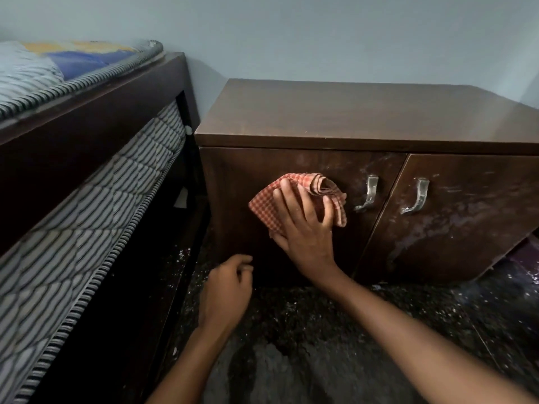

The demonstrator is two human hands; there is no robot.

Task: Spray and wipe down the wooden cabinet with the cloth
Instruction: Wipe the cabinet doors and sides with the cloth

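A dark wooden cabinet with two doors stands against the pale wall. My right hand presses a red-and-white checked cloth flat against the left door, just left of its metal handle. The cloth is bunched at its upper right. My left hand hovers low in front of the cabinet's bottom left corner, fingers loosely curled, holding nothing. The right door shows whitish smears and has its own handle. No spray bottle is in view.
A dark wooden bed frame with a striped mattress stands close on the left, leaving a narrow gap beside the cabinet. The floor is dark speckled stone.
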